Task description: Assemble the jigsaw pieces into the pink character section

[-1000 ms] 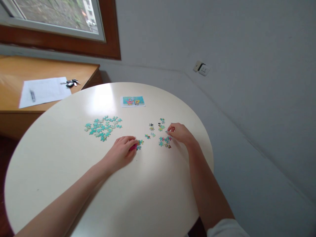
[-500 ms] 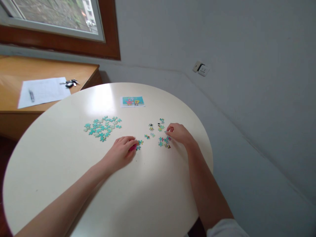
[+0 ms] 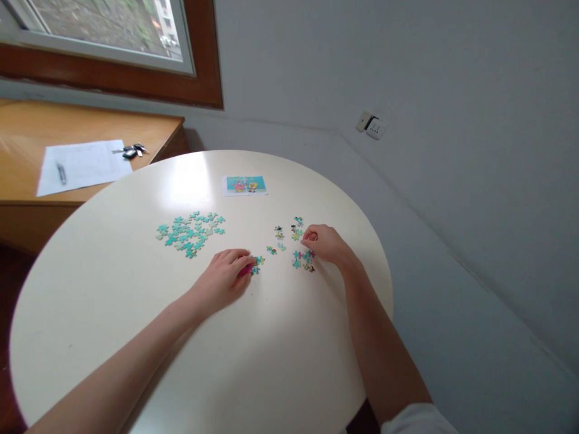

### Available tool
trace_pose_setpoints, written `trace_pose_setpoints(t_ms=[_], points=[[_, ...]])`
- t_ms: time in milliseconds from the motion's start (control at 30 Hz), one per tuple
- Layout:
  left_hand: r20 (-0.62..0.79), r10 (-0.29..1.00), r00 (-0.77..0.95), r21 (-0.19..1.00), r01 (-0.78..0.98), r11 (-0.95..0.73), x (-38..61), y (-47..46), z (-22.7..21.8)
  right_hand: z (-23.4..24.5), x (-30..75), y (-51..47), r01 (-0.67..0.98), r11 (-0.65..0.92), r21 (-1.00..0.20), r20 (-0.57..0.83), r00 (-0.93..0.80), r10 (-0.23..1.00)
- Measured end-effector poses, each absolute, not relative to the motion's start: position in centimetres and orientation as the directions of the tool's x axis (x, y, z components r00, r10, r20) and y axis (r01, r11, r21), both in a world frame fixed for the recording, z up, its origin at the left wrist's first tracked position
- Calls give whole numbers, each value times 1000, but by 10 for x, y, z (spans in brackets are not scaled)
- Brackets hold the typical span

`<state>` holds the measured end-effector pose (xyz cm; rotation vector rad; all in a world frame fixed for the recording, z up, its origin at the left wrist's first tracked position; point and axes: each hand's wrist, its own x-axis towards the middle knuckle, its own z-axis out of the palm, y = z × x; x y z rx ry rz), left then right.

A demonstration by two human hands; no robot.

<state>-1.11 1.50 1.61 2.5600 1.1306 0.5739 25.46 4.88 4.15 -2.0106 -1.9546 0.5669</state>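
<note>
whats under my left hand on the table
At the fingertips of the left hand, a pink puzzle piece pokes out, beside a small teal and yellow cluster of pieces on the round table. Whatever lies beneath the palm is hidden.

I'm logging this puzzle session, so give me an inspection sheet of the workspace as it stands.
Surface: round table, cream, glossy, with pieces on its far half.
Things in hand: pink piece at the left hand, beside a small joined cluster; mixed pieces by the right hand.
Clutter: teal pile; picture card near the far edge.
Hands: left hand pinches the pink piece; right hand curled, fingertips pinched together above the mixed pieces.
Cables: nothing seen.
Surroundings: wooden desk with paper, pen, keys; window; wall socket.
</note>
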Motion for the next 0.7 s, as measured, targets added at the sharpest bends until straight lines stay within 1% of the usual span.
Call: trace_pose_setpoints(t_ms=[100, 167, 233, 300, 367, 533, 700], points=[[236, 752, 616, 408, 640, -652, -11, 15, 16, 37, 245, 50, 879, -18, -477, 17, 30, 999], [235, 754, 613, 409, 641, -649, -11, 15, 16, 33, 238, 52, 867, 26, -498, 73, 13, 997], [236, 755, 612, 410, 642, -648, -11, 15, 16, 29, 231, 53, 873, 92, -479, 129, -34, 991], [240, 754, 612, 411, 640, -650, -11, 15, 15, 25, 228, 55, 893, 130, -431, 161, -66, 985], [245, 752, 613, 409, 638, -653, -11, 15, 14, 23, 229, 56, 914, 115, -390, 169, -52, 984], [249, 749, 614, 412, 633, -656, -11, 15, 16, 23, 235, 56, 949, -19, -316, 128, 63, 990], [247, 748, 616, 408, 634, -657, -10, 13, 18, 28, 237, 54, 950, -98, -298, 74, 125, 989]])
